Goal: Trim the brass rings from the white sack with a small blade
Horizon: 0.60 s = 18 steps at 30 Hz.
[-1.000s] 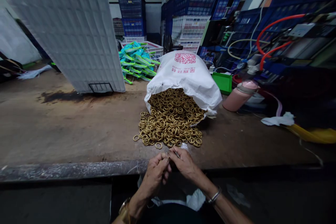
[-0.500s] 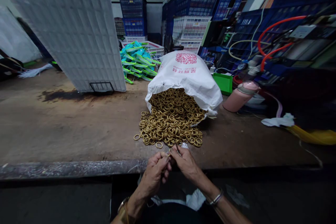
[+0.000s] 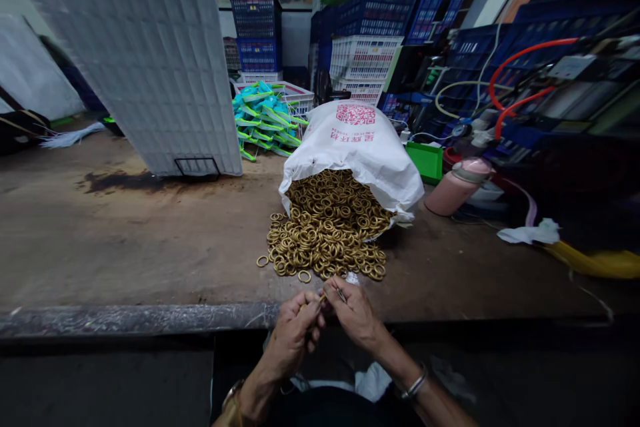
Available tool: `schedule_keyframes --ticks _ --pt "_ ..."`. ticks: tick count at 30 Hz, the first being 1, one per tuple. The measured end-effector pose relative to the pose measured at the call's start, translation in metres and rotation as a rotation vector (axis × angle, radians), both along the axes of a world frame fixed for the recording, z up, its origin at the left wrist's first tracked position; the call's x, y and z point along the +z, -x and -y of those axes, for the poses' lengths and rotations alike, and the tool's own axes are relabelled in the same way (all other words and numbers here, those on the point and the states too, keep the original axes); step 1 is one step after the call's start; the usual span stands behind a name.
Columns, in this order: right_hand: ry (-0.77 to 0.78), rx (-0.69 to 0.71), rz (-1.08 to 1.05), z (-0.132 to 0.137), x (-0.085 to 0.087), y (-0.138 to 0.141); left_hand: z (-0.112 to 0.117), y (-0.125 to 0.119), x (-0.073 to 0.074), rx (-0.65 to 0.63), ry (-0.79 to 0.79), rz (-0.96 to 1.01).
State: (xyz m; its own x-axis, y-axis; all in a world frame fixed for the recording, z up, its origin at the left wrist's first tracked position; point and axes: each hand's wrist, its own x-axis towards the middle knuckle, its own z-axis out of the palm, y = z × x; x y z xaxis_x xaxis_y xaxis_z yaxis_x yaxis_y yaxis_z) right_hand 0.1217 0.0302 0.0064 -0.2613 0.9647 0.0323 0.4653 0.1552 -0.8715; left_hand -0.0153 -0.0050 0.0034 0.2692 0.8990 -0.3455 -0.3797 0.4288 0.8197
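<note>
My left hand (image 3: pixel 296 328) is closed, its thumb and fingers pinching a gold-coloured ring (image 3: pixel 323 298) at the table's front edge. Close against it, my right hand (image 3: pixel 356 317) is closed too, with a thin metal tool (image 3: pixel 341 295) sticking out between thumb and fingers. The fingers hide most of the ring and of the tool. Just beyond both hands lies a heap of gold-coloured rings (image 3: pixel 325 240), spilling from the mouth of a white woven sack (image 3: pixel 350 140) with red print. One loose ring (image 3: pixel 304 276) rests in front of the heap.
A tall whitish ribbed panel (image 3: pixel 165 80) stands at left on the wooden table (image 3: pixel 125 240). Behind the sack are a blue-green pile of strapped pieces (image 3: pixel 267 117) and stacked crates (image 3: pixel 367 57). To the right are a pink bottle (image 3: pixel 457 187) and a green tray (image 3: pixel 424 160).
Both hands stay together at the table's edge; the fingers and the ring between them have shifted slightly. The camera view has tilted a little. The heap and sack look the same.
</note>
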Motion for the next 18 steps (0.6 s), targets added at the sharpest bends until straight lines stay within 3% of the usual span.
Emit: schedule_keyframes --ticks 6,18 --pt "-0.056 -0.03 0.138 0.003 -0.001 -0.003 0.002 0.001 0.004 0.003 -0.044 -0.028" --pt "-0.151 0.121 0.399 0.014 -0.009 -0.004 0.002 -0.002 0.007 0.039 -0.089 -0.176"
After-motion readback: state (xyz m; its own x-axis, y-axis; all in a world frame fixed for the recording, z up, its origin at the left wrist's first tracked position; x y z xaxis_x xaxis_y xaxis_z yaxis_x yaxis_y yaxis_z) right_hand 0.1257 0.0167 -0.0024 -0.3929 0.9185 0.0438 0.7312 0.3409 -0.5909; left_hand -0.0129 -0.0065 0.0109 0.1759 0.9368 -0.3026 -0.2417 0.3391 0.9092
